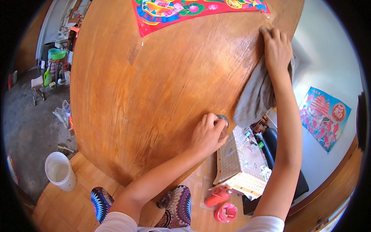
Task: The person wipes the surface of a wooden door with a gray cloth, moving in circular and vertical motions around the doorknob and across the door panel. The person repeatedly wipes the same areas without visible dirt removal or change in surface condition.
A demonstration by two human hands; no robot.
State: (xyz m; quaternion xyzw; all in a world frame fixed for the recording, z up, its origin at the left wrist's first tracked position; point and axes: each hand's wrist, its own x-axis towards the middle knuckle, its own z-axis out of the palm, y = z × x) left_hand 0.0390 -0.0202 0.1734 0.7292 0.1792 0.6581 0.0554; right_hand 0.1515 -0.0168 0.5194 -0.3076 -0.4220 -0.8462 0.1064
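Observation:
A brown wooden door fills the middle of the head view, with a bright red printed poster on its upper part. My left hand is closed round a round door knob near the door's right edge; the fingers cover most of the knob. Higher up at the same edge, my right hand presses a grey cloth to the wood with bent fingers. The cloth hangs down below that hand, over the door's edge. A wet-looking sheen shows on the wood beside it.
A white bucket stands on the floor at lower left. To the right are a small table with a checked cover, a red thermos-like bottle, a red plastic-lined bin and a blue wall poster.

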